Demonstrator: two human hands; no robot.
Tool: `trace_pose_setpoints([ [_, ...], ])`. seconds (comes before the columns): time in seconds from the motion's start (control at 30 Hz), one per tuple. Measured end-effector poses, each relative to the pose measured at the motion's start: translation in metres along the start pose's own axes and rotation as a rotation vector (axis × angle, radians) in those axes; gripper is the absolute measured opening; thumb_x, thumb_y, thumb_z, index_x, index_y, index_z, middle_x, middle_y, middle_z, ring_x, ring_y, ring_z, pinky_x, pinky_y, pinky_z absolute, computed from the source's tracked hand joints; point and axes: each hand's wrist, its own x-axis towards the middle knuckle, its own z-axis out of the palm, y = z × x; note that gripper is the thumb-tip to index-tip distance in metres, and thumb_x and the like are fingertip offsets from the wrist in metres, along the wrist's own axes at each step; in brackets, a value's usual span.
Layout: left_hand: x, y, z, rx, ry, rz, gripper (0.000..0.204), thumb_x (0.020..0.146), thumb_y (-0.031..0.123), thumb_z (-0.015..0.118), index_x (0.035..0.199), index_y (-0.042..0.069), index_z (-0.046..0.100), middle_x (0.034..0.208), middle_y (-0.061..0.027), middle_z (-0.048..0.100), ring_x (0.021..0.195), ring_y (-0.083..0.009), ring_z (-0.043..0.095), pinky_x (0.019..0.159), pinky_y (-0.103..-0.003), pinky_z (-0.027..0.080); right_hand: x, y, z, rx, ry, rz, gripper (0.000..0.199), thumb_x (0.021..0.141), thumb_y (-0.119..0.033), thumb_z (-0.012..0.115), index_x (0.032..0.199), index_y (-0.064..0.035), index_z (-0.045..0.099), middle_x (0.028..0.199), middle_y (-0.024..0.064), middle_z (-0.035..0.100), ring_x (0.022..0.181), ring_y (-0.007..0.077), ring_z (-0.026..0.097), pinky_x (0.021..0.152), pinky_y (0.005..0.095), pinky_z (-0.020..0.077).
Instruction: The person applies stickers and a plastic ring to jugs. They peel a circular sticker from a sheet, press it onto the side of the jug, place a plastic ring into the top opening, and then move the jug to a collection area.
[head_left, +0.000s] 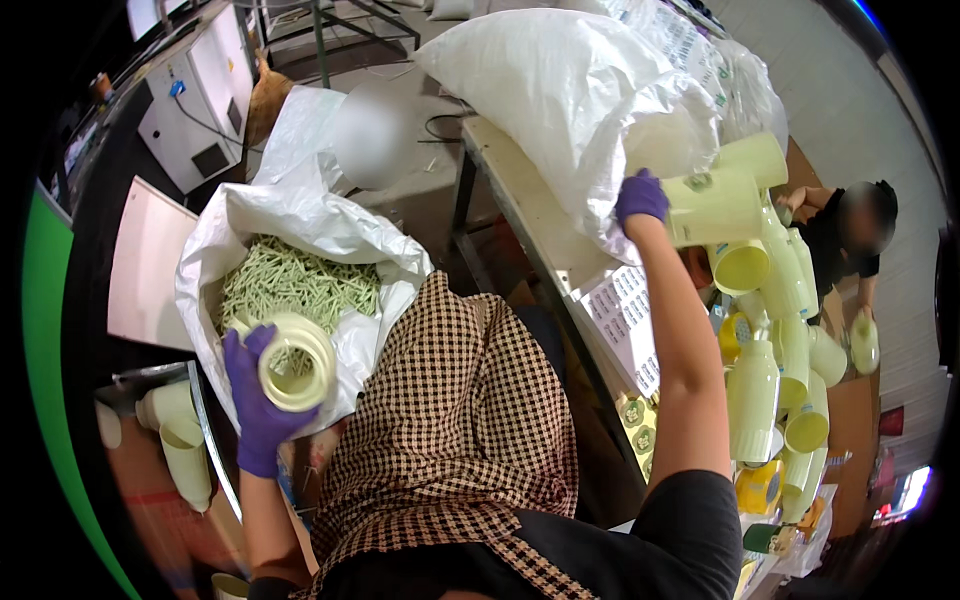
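Observation:
My left hand (pixel 255 400), in a purple glove, grips a pale yellow plastic cup (pixel 295 362) with its open mouth facing me, just above a white sack (pixel 300 215) full of thin pale green sticks (pixel 300 280). My right hand (pixel 640 198), also gloved in purple, reaches up and holds a pale yellow cup (pixel 715 207) with a small round label, near the top of a pile of similar cups (pixel 775 330) on the table (pixel 520 200).
A large stuffed white sack (pixel 570 100) lies on the table behind the cups. A sheet of stickers (pixel 625 310) rests at the table edge. Another person (pixel 850 240) works at the right. More cups (pixel 185 440) stand low left. A white machine (pixel 195 95) is far left.

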Motion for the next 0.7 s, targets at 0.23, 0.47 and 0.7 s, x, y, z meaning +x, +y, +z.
trace_pose_setpoints([
  [0.23, -0.042, 0.045, 0.025, -0.012, -0.082, 0.039, 0.089, 0.069, 0.037, 0.090, 0.137, -0.002, 0.049, 0.129, -0.0160, 0.058, 0.121, -0.0386, 0.058, 0.120, -0.064, 0.027, 0.016, -0.033, 0.010, 0.102, -0.086, 0.082, 0.026, 0.090, -0.013, 0.064, 0.113, -0.0151, 0.077, 0.132, 0.0109, 0.062, 0.123, 0.0307, 0.059, 0.093, 0.0441, 0.0517],
  [0.47, -0.056, 0.025, 0.014, -0.078, -0.164, -0.056, 0.082, 0.071, 0.042, 0.089, 0.134, 0.003, 0.054, 0.131, -0.0173, 0.059, 0.122, -0.0395, 0.056, 0.118, -0.061, 0.026, 0.051, 0.004, 0.015, 0.667, 0.435, -0.269, 0.029, 0.085, -0.029, 0.065, 0.074, -0.0030, 0.072, 0.070, 0.0230, 0.065, 0.071, 0.0397, 0.065, 0.071, 0.0494, 0.0492],
  [0.7, -0.061, 0.023, 0.008, -0.206, -0.072, 0.004, 0.099, 0.066, 0.045, 0.093, 0.144, 0.005, 0.048, 0.138, -0.0159, 0.060, 0.132, -0.0335, 0.055, 0.123, -0.057, 0.020, -0.011, 0.037, -0.008, 1.580, 0.004, -0.182, 0.062, 0.093, 0.002, 0.062, 0.153, -0.0119, 0.049, 0.121, 0.0154, 0.068, 0.098, 0.0183, 0.066, 0.082, 0.0316, 0.0566],
])
